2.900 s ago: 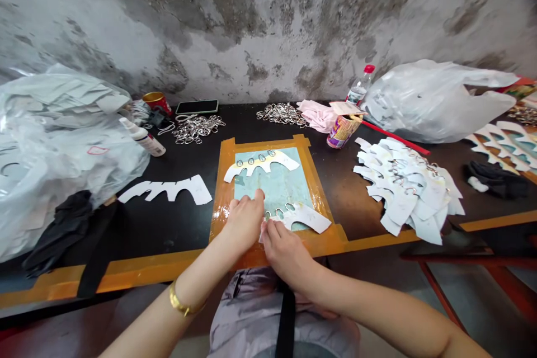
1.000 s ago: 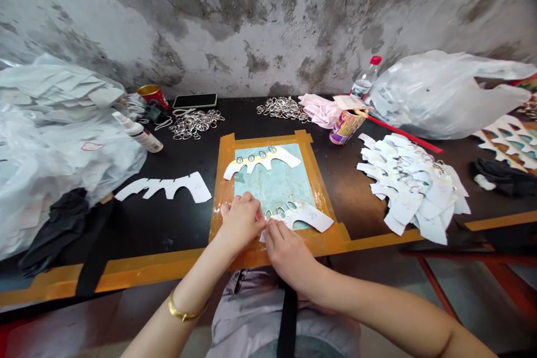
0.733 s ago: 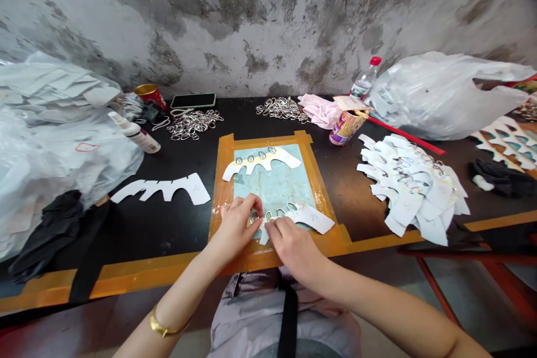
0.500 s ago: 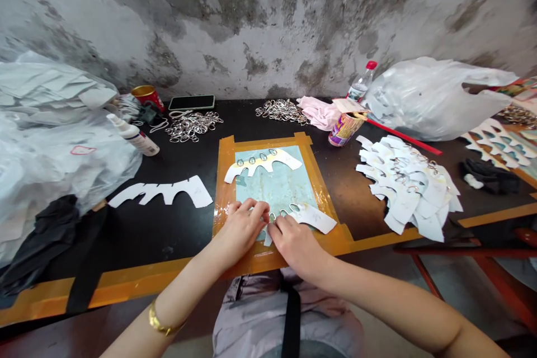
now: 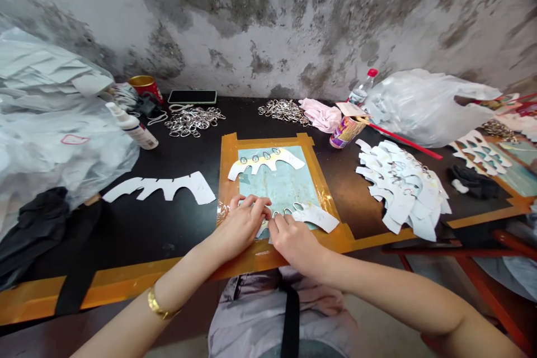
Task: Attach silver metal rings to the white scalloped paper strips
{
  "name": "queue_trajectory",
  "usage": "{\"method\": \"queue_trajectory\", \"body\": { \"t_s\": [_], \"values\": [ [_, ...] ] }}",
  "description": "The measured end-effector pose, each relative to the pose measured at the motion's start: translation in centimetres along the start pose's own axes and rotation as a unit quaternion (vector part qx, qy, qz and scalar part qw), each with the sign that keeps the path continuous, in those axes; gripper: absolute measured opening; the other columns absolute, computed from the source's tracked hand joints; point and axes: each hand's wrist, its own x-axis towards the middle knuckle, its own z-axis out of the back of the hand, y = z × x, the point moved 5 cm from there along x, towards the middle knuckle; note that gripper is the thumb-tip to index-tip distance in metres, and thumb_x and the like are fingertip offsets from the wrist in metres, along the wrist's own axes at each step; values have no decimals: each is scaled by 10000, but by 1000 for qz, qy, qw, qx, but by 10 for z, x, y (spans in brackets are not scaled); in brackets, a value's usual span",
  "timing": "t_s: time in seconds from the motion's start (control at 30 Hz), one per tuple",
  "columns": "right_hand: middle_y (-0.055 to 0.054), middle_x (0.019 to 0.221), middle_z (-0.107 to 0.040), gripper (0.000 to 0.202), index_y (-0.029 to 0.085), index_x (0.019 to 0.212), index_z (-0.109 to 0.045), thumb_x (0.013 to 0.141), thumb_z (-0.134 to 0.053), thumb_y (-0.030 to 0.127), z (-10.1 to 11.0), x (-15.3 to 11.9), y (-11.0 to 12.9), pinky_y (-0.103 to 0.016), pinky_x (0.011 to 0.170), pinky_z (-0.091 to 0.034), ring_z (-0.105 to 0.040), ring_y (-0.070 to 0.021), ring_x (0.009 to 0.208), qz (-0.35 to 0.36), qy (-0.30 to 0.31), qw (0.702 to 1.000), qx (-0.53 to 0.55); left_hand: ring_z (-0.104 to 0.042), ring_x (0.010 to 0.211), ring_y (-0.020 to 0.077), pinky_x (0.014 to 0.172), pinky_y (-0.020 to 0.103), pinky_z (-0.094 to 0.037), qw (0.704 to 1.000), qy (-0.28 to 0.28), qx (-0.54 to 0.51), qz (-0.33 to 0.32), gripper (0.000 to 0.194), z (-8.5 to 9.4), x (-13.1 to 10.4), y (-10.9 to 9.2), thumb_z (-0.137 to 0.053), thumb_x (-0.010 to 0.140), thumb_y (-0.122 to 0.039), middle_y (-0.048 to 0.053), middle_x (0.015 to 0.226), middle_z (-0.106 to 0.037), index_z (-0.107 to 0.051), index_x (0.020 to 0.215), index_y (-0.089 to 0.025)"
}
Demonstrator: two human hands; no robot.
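Observation:
A curved white cut-out piece (image 5: 319, 217) with metal rings along its upper edge lies at the near side of the pale green mat (image 5: 289, 184). Both my hands are bent over its left part and cover much of it. My left hand (image 5: 244, 218) has its fingers curled down at the piece's left end. Beside it, my right hand (image 5: 289, 235) pinches at the piece's edge, close to a metal ring (image 5: 287, 211). The fingertips almost meet, and what lies between them is hidden. Farther up the mat, another white piece (image 5: 268, 163) carries several rings along a yellowish strip.
A bare white cut-out (image 5: 161, 187) lies left of the mat. Piles of metal rings (image 5: 195, 121) sit behind. At right are stacked ringed pieces (image 5: 405, 184), a paper cup (image 5: 346, 131) and a plastic bag (image 5: 428, 106). A spray bottle (image 5: 132, 127) lies at left.
The view has shifted slightly. My hands stay at the near piece's left part, with the fingers of both hands moving only a little.

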Motion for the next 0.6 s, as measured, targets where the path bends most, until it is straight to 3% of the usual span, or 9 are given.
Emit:
{"method": "queue_trajectory", "body": {
  "t_s": [0.23,0.4,0.5,0.6],
  "values": [
    [-44,743,-557,154,142,844,-559,947,-449,115,-2,-11,-15,-272,537,-431,-568,-190,689,-14,-67,996,58,-555,1045,219,986,440,-220,1000,-1,1,-14,239,2,-3,-1,-360,962,-146,32,1040,-709,-418,1188,-196],
    [-37,764,-573,212,146,842,-592,985,-459,228,-3,-12,-23,-282,608,-449,-566,-179,715,-23,-66,986,151,-539,1054,219,998,432,-207,999,35,-16,-23,188,12,-1,-7,-495,942,-252,9,1036,-703,-462,1124,-217],
    [-33,805,-586,194,141,898,-617,974,-502,278,-5,-11,-31,-274,684,-472,-579,-162,754,-49,-50,970,232,-546,1027,215,981,429,-217,999,45,-11,-24,132,13,1,-8,-485,943,-238,6,997,-707,-479,1074,-221],
    [-44,841,-600,195,147,910,-637,973,-505,276,-8,-11,-32,-274,701,-474,-588,-165,792,-64,-38,969,237,-551,1021,218,968,432,-227,999,35,-6,-19,151,12,1,-7,-458,945,-207,17,978,-714,-476,1094,-220]
  ]
}}
